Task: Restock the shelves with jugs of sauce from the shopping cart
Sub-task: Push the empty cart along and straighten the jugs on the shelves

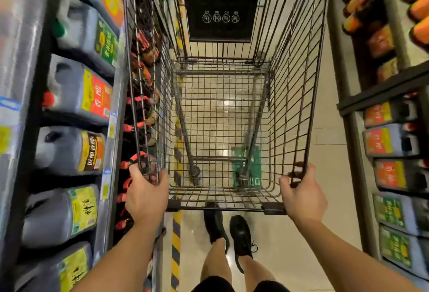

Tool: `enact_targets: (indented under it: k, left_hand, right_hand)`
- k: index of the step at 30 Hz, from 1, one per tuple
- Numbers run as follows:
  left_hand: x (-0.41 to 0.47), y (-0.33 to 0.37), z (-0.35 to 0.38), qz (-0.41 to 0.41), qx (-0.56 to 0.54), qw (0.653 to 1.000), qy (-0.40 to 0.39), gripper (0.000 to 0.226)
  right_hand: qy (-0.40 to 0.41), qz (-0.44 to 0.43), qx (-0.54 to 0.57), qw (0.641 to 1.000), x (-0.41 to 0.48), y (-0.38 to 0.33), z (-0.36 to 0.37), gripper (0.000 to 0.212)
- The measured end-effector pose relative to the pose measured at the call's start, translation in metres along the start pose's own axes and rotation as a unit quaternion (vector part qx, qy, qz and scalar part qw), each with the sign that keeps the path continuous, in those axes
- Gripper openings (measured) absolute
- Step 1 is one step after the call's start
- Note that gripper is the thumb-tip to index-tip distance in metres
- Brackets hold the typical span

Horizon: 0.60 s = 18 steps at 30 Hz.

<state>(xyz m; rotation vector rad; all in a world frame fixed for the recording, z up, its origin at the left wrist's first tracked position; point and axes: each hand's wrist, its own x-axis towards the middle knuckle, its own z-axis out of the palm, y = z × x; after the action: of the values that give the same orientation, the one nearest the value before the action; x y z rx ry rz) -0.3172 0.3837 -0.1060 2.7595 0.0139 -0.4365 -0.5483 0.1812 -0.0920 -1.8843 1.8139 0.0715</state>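
In the narrow aisle, left hand (146, 194) and right hand (304, 195) each clutch the shopping cart (218, 129) rim; basket empty, jugs (69, 150) sit shelved. Risk: cart scrapes the close left shelf (112, 129).

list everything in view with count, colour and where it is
shopping cart: one, dark wire, mid-aisle, no jugs inside
sign flap: one, black with white icons, cart's far end
left-shelf jugs: at least six, grey, yellow, red and green labels, left shelves
right-shelf jugs: at least five, grey, red or green labels, right lower shelves
red-capped bottles: many, dark, low left shelf beside cart
orange bottles: several, upper right shelf
hazard stripe: one, yellow and black, floor by left shelf
green item: one, floor under cart, cannot tell what
shoes: two, black, behind cart
left hand: one, grips cart's near left rim
right hand: one, grips cart's near right rim
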Motion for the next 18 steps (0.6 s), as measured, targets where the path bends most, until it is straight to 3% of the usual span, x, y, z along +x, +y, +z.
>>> enact_targets:
  k: [18]
  left_hand:
    - [0.125, 0.153, 0.017, 0.055, -0.025, 0.998, 0.032, 0.047]
  right_hand:
    - [0.042, -0.035, 0.002, 0.999, 0.15, -0.118, -0.019, 0.031]
